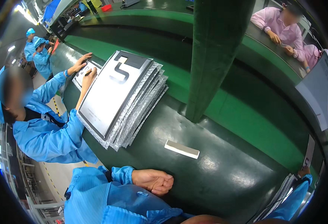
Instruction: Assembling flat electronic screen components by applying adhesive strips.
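My left hand (153, 181) rests at the front edge of the green work table, its fingers curled in with nothing seen in them. Far to the right, my right hand (305, 172) grips the lower end of a flat grey panel (310, 149) with a pale curved mark, seen nearly edge-on. Below that hand lies a pile of thin wrapped panels (279, 198), partly hidden by my sleeve. Left of centre stands a tall stack of flat panels in clear bubble wrap (138, 108). Its top panel (104, 97) is white and grey with a dark curved mark.
A small beige and white strip (182, 149) lies on the table (152, 156). A thick green post (216, 59) rises beyond it. At left, a co-worker in blue (52, 130) writes on a paper (82, 74). People in pink (279, 26) sit across the green conveyor line (246, 115).
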`<state>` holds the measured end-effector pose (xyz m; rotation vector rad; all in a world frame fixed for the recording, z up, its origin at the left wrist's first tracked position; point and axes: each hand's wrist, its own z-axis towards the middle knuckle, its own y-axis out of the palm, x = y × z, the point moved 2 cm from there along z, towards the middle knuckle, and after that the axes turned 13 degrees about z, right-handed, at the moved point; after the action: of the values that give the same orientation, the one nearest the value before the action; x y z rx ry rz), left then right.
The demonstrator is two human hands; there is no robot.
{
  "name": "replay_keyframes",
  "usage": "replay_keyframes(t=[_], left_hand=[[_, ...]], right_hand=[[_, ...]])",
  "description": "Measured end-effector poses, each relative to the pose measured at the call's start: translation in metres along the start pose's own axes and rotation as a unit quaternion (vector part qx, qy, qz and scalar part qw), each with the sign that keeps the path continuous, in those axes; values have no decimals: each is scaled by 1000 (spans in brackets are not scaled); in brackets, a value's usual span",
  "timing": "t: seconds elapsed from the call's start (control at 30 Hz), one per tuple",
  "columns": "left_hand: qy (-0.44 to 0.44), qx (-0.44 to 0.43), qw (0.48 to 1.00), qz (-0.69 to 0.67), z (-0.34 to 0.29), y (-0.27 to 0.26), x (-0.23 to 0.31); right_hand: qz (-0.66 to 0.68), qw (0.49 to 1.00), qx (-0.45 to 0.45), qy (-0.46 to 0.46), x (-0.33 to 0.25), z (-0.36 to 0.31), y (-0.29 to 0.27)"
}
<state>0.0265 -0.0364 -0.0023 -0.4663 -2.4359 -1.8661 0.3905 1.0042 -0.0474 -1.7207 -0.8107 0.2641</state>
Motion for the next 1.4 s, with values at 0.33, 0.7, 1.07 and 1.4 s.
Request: replay_keyframes(t=[0.33, 0.7, 1.07, 1.4], left_hand=[[-5, 7, 1000, -2, 3, 5, 4], [14, -3, 1000, 8, 6, 7, -6], [20, 12, 997, 72, 11, 6, 0], [-25, -30, 948, 317, 46, 29, -7]], right_hand=[[-174, 981, -78, 25, -37, 0, 0], [-119, 988, 90, 49, -54, 19, -40], [-203, 946, 240, -79, -380, -201, -150], [-257, 911, 259, -191, -602, -458, -169]])
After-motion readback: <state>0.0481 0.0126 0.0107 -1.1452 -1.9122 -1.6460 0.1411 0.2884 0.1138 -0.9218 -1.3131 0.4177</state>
